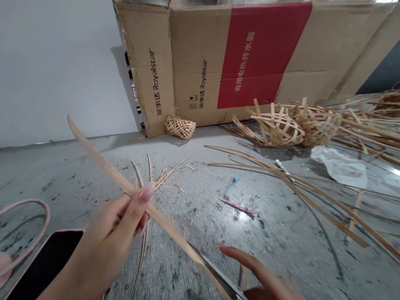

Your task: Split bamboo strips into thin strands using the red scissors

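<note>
My left hand (121, 225) pinches a flat bamboo-like strip (170, 228) between thumb and fingers. The strip runs slantwise from the upper left down toward my right hand (267, 284). That hand grips a pair of scissors (226, 283), its index finger stretched out and the handles mostly hidden at the lower edge. The metal blades lie along the lower part of the strip, their tips touching it. Whether the blades are cutting into it I cannot tell. Under my left hand, thin strips and small offcuts (168, 176) lie on the tabletop.
Several partly woven baskets (282, 126) and many long strips (341, 204) cover the right side. A small woven piece (181, 126) rests against the cardboard box (203, 65). Pink tweezers (238, 206), a crumpled plastic bag (339, 165) and a dark phone (29, 288) also lie here.
</note>
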{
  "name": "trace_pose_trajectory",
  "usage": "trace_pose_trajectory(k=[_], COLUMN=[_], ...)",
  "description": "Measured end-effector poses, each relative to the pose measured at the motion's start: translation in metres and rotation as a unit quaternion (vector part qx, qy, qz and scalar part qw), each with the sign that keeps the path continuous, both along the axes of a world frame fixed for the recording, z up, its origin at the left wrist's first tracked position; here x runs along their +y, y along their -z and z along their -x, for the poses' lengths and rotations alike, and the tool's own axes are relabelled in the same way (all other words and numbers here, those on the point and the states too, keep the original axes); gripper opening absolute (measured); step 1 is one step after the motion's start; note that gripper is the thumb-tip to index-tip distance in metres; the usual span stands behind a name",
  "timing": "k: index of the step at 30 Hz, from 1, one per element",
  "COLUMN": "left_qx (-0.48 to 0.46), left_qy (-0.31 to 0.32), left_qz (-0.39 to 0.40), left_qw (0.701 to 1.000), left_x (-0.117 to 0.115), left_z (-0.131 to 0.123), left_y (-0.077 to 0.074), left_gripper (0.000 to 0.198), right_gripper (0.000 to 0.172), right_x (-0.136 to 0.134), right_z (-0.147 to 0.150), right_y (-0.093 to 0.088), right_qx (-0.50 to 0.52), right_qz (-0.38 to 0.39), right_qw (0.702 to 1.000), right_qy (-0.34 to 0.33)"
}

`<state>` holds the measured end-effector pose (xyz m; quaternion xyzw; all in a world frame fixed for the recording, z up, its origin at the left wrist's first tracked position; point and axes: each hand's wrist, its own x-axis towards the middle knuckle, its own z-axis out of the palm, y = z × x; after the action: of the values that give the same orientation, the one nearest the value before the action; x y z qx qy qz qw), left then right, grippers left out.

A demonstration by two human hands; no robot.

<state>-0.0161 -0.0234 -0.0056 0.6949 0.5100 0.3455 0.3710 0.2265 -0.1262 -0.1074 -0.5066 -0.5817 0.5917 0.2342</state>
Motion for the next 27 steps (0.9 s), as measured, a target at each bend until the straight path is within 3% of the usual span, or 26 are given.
trace_pose_trajectory(k=[3,9,17,27], left_qx=[0.019,0.018,-0.006,0.021], left_qy=[-0.003,-0.005,0.0,0.0], left_qz=[-0.004,-0.027,0.012,-0.012], left_qw=[1.0,0.999,1.0,1.0], left_x=[-0.01,-0.02,-0.013,-0.01], left_z=[-0.003,-0.006,-0.01,-0.011], left_y=[0.0,0.004,0.008,0.009], left_gripper=[0.052,0.052,0.05,0.053], right_gripper=[0.094,0.089,0.098,0.083], right_x=[0.001,-0.002,-0.002,-0.003], right_z=[0.0,0.002,0.008,0.008], right_y=[0.005,-0.011,-0.008,-0.014], right_qx=[-0.019,-0.029,-0.043,-0.073], right_qz=[-0.012,0.014,0.031,-0.002], right_qw=[1.0,0.999,0.997,0.996], right_qy=[0.002,0.011,0.055,0.054])
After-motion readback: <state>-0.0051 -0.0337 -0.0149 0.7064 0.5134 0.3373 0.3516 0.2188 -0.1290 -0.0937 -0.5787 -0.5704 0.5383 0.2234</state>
